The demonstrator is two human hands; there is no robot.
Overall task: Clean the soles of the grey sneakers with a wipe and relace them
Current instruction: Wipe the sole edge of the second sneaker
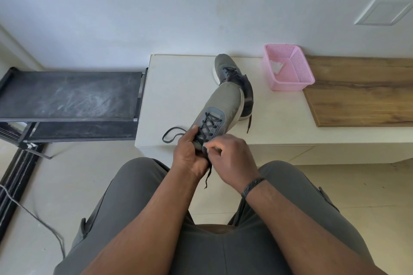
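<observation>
A grey sneaker (225, 105) is tilted toe-up over the front of the white bench (178, 87), its heel end between my hands. My left hand (190, 152) grips the sneaker's collar at the top eyelets. My right hand (232, 154) pinches the dark lace (209, 172), whose end hangs down between my wrists. The lace's other end makes a loop (173, 135) on the bench to the left. The second grey sneaker (228, 69) lies behind, laced, partly hidden by the first. A white wipe (276, 66) lies in the pink basket (297, 78).
A dark metal shoe rack (69, 96) stands left of the bench. A wooden board (362, 91) covers the bench's right part. A cable (33, 214) runs across the tiled floor at the left. My knees in grey trousers fill the foreground.
</observation>
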